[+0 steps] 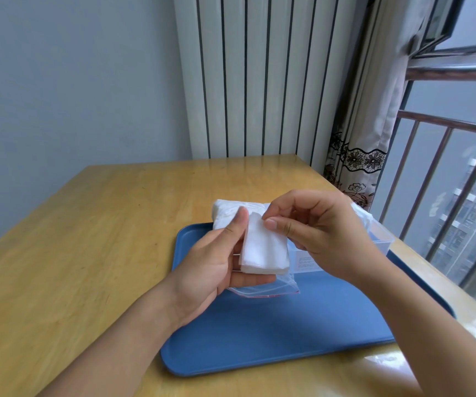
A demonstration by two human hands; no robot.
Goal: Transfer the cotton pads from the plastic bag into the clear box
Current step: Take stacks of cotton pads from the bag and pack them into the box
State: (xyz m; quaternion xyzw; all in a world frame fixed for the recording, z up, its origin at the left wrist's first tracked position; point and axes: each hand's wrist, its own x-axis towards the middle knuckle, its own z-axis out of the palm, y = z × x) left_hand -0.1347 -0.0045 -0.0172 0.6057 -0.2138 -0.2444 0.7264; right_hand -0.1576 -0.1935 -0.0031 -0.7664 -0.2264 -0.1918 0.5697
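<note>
My left hand (214, 267) holds a stack of white square cotton pads (262, 250) upright above the blue tray (274, 333). My right hand (317, 230) pinches the top edge of the stack with thumb and forefinger. An emptied clear zip bag with a red seal line (268, 290) lies under the left fingers. Behind the hands lies a larger plastic bag full of white pads (228, 210). The clear box (380, 239) stands on the tray at the right, mostly hidden by my right hand.
The tray rests on a wooden table (88, 224) whose right edge runs along a window with a metal railing (445, 179). A radiator (259, 81) and a patterned curtain (360, 156) stand behind the table.
</note>
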